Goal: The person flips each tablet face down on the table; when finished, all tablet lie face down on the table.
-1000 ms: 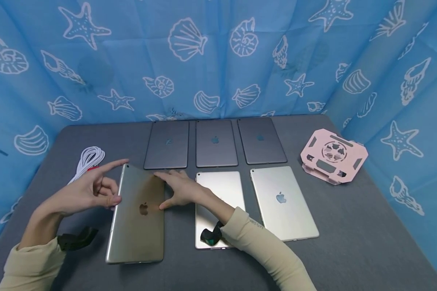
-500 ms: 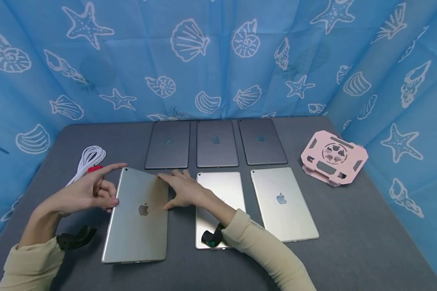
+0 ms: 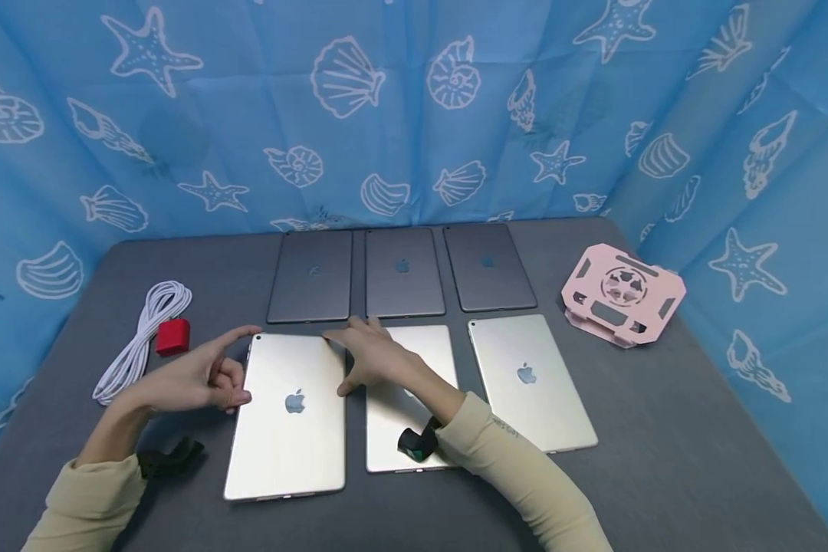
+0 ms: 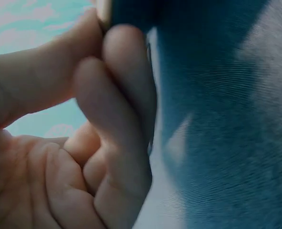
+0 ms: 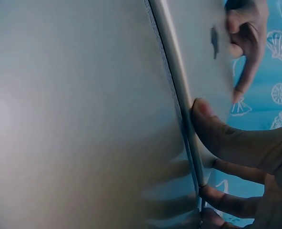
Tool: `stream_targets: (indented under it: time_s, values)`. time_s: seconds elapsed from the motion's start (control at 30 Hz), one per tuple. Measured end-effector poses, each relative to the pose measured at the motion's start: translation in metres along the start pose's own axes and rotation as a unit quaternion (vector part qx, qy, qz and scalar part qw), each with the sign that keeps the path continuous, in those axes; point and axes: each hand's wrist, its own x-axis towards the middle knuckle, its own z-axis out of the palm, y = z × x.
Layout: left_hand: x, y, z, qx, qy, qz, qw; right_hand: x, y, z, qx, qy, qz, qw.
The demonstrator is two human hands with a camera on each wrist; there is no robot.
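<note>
Grey tabletop (image 3: 662, 429), blue seashell curtain (image 3: 414, 115) behind. Left hand (image 3: 193, 379) pinches left edge of silver tablet (image 3: 290, 418), index stretched to its far-left corner, other fingers curled. Right hand (image 3: 369, 359) grips the tablet's right edge, thumb on edge, fingers spread over far-right corner. Tablet lies face down, just beside middle silver tablet (image 3: 400, 414). Left of fingers: white cable (image 3: 141, 337), red charger (image 3: 173, 337). Beyond fingertips: dark tablets (image 3: 400, 272). Bare table toward near edge.
</note>
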Motion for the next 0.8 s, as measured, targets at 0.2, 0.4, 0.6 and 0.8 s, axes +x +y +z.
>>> stream_targets:
  time_s: [0.2,0.4,0.6,0.8]
  values:
    - [0.014,-0.007,0.008,0.101,0.053,-0.044,0.9925,0.004,0.007,-0.001,0.003,0.017,-0.001,1.0]
    - [0.025,-0.011,0.011,0.178,0.119,-0.035,0.9761,0.01,0.011,-0.003,0.007,0.03,0.004,1.0]
    - [0.029,-0.005,0.011,0.216,0.122,-0.043,0.9677,0.013,0.014,-0.003,0.021,0.033,0.005,0.999]
    - [0.032,-0.005,0.01,0.243,0.125,-0.078,0.9588,0.015,0.017,-0.002,0.032,0.039,0.0,0.999]
